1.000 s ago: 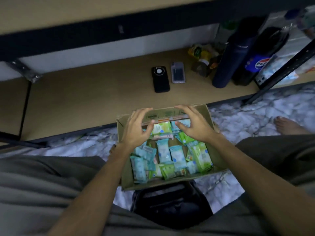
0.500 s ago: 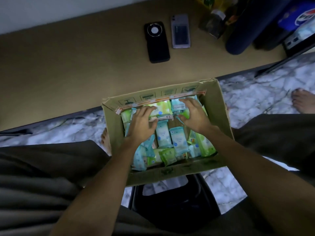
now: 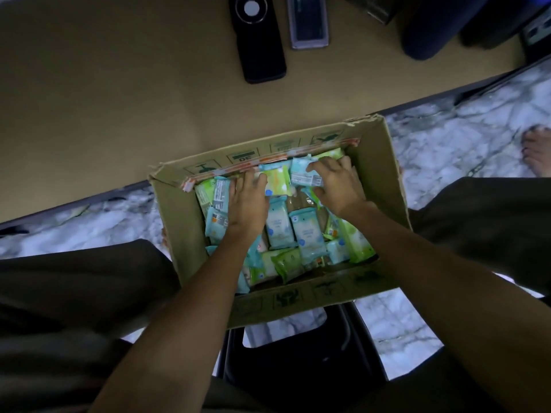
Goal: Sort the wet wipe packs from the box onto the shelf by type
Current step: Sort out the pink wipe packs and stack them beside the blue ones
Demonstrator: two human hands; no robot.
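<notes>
Wet wipe packs point(image 3: 278, 231) filled cardboard box point(image 3: 384, 174); left hand point(image 3: 247, 201) lay flat on them, right hand point(image 3: 337, 186) curled, gripping a blue pack point(image 3: 301, 174) under its fingertips.

One box point(image 3: 384, 186), two phones point(image 3: 262, 52), two hands point(image 3: 247, 204).

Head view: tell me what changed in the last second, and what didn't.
Both hands went from hovering over the box's far edge down into the box. The left hand now presses on the packs at the far left, and the right hand curls onto a blue pack at the far wall. No pack has been lifted out. The two phones remain on the shelf.
</notes>
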